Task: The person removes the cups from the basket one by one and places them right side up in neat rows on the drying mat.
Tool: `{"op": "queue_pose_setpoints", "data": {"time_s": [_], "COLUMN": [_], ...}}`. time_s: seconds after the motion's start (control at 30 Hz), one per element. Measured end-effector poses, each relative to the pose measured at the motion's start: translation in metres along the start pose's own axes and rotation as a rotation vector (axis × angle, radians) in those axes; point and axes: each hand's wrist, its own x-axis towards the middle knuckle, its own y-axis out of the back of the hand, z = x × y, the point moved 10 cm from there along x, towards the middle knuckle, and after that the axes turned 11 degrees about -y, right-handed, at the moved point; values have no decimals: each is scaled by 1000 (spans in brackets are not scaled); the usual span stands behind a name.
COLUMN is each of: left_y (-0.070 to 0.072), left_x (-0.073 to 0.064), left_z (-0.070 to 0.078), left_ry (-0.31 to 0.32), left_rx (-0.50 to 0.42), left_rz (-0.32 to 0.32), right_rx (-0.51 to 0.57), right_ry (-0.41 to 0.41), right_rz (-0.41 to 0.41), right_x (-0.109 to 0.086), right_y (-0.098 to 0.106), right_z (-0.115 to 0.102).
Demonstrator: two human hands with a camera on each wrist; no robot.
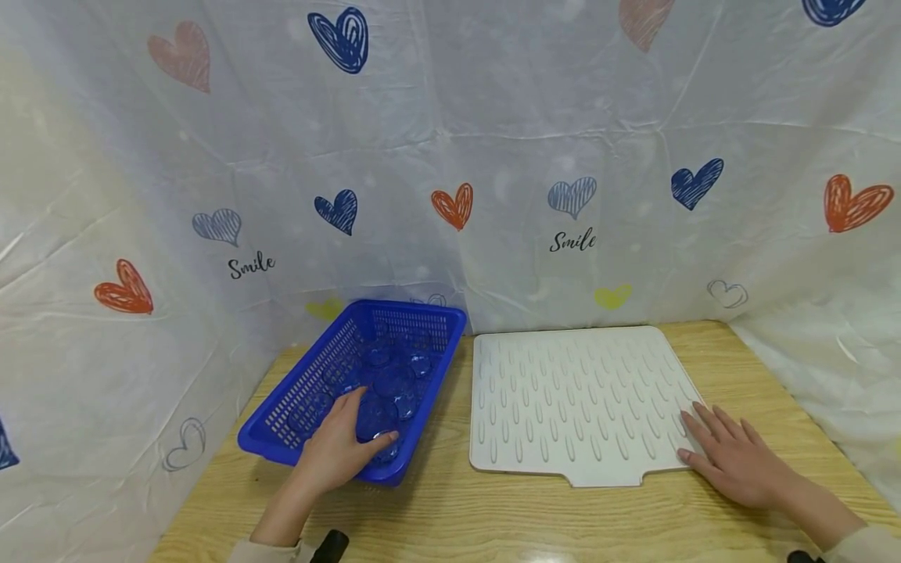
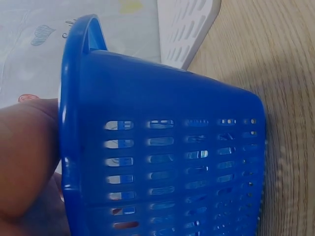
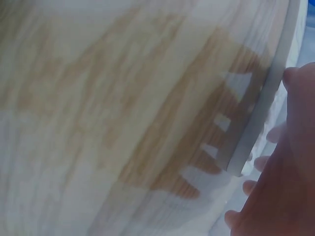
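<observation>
Wood-grain tabletop (image 1: 450, 512) before a heart-printed sheet (image 1: 507, 156): 2 work areas within reach

The left hand (image 1: 334, 453) extends over the near rim of a blue perforated basket (image 1: 267, 442), its thumb and forefinger straight and well parted; no grip shows, though the other fingers are partly hidden. That entry is probably the shortest for this arm. Beneath and beyond the fingers lie clear rounded pieces (image 1: 394, 383), seen against the blue walls; their exact number cannot be read. The right hand (image 1: 739, 461) is loosely spread, grasping nothing, its thumb and forefinger touching the right edge of a white board (image 1: 584, 399), presumably to steady it. The board lies flat, ridged in rows, with 1 tab (image 1: 605, 478) toward the person, perhaps a drainage lip. Basket and board stand side by side, a strip of wood between them, apparently so that each falls under 1 hand. Behind both, the sheet hangs creased.
</observation>
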Motion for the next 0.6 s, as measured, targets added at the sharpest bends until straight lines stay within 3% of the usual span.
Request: {"op": "queue_pose_setpoints", "data": {"time_s": [0.6], "left_y": [-7], "left_x": [6], "left_z": [-11], "left_ry": [77], "left_rx": [29], "left_rz": [-55], "right_rx": [29], "right_ry": [-40], "right_rz": [-41], "right_x": [1], "right_y": [-7], "right_z": [7]}}
